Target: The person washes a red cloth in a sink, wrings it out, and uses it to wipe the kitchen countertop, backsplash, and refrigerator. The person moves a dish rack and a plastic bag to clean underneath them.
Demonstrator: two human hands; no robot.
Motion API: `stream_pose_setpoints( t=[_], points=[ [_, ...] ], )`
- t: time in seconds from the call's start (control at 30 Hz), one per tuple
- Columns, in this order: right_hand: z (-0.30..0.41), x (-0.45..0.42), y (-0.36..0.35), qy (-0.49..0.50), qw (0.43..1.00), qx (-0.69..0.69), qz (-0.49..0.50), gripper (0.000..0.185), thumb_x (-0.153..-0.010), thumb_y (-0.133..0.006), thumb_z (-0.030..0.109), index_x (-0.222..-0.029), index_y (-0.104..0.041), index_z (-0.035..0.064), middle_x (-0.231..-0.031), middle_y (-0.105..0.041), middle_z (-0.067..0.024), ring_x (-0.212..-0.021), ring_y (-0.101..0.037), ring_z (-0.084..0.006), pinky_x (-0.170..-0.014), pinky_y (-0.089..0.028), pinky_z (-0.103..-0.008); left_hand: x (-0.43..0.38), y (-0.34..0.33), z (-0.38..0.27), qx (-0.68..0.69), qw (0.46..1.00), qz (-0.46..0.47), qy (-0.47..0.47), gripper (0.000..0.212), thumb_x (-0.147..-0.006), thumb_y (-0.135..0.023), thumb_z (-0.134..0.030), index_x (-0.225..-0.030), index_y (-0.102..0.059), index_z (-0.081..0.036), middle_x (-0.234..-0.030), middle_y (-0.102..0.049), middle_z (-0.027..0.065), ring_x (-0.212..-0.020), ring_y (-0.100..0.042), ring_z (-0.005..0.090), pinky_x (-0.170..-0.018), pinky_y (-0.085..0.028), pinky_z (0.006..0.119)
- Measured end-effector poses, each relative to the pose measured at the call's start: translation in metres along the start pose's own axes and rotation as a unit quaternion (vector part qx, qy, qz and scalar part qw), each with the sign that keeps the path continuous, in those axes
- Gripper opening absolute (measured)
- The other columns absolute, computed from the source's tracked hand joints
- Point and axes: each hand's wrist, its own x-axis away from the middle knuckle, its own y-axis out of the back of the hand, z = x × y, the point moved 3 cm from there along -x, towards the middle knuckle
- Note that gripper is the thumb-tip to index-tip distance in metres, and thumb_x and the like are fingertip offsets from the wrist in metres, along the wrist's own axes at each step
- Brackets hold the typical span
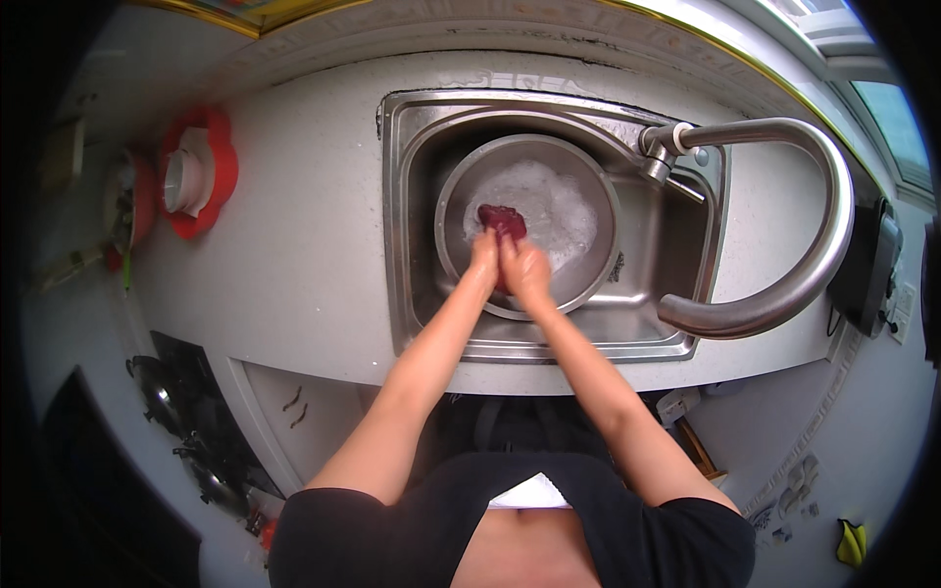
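Observation:
A dark red wet cloth (503, 220) is bunched between my two hands, over a round metal basin (612, 253) standing in a stainless steel sink. My left hand (484, 256) grips the cloth from the left. On its right side my right hand (528, 268) is closed on the cloth, slightly blurred. Part of the cloth hangs down between my wrists. White suds (577, 220) float on the water in the basin, beyond and to the right of my hands.
A curved metal faucet (827, 191) arches over the sink's right side. The steel sink rim (393, 242) surrounds the basin. At the far left of the countertop (316, 220) stands a red flower-shaped item (226, 173). Lidded pots (158, 389) are at the lower left.

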Motion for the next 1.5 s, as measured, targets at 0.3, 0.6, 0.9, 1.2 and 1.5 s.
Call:
stream_pose_setpoints(
  t=[0.3,0.6,0.9,1.2,1.5],
  points=[
    [-0.06,0.001,0.091,0.042,0.945,-0.315,-0.082,0.025,-0.089,-0.062,0.021,-0.098,-0.067,-0.0019,-0.105,-0.063,-0.0086,-0.098,-0.058,-0.0208,-0.087,-0.044,-0.0305,0.114,0.02,-0.133,-0.14,0.984,0.061,-0.094,0.023,-0.091,-0.06,-0.021,-0.103,-0.058,-0.001,-0.095,-0.063,0.0059,-0.085,-0.062,0.0141,-0.072,-0.055,0.031],
    [0.0,-0.007,0.171,0.084,0.847,-0.522,-0.048,0.031,-0.082,-0.068,0.004,-0.11,-0.056,0.0,-0.102,-0.06,-0.0048,-0.096,-0.056,-0.0124,-0.09,-0.043,-0.0262,0.138,-0.003,-0.204,-0.08,0.942,0.019,-0.325,0.018,-0.085,-0.067,-0.011,-0.094,-0.058,0.001,-0.079,-0.059,0.0001,-0.073,-0.052,0.008,-0.072,-0.044,0.023],
    [-0.02,-0.063,0.066,0.291,0.947,0.11,-0.085,0.063,-0.076,-0.068,0.012,-0.132,-0.043,0.0014,-0.139,-0.038,-0.0223,-0.126,-0.039,-0.04,-0.102,-0.036,-0.0441,0.069,-0.048,-0.099,-0.615,0.619,-0.025,-0.487,0.063,-0.08,-0.06,-0.011,-0.138,-0.037,-0.003,-0.147,-0.028,0.0201,-0.135,-0.026,0.0382,-0.108,-0.027,0.049],
    [-0.074,-0.042,-0.005,0.285,0.92,0.267,0.016,0.062,-0.085,-0.056,0.037,-0.137,-0.042,0.0067,-0.149,-0.028,-0.0119,-0.139,-0.021,-0.0332,-0.106,-0.027,-0.0544,0.021,-0.019,-0.021,-0.711,0.563,0.084,-0.414,0.063,-0.092,-0.046,-0.035,-0.146,-0.026,-0.01,-0.154,-0.014,0.014,-0.143,-0.008,0.0287,-0.114,-0.005,0.052],
    [-0.049,-0.099,0.026,0.278,0.938,0.209,0.007,0.061,-0.074,-0.069,0.031,-0.127,-0.049,0.0081,-0.132,-0.042,-0.0155,-0.121,-0.038,-0.0327,-0.096,-0.034,-0.0473,-0.008,-0.039,-0.057,-0.687,0.557,0.056,-0.462,0.053,-0.088,-0.05,-0.025,-0.138,-0.04,-0.01,-0.149,-0.027,0.0131,-0.139,-0.019,0.0301,-0.11,-0.022,0.046]
  ],
)
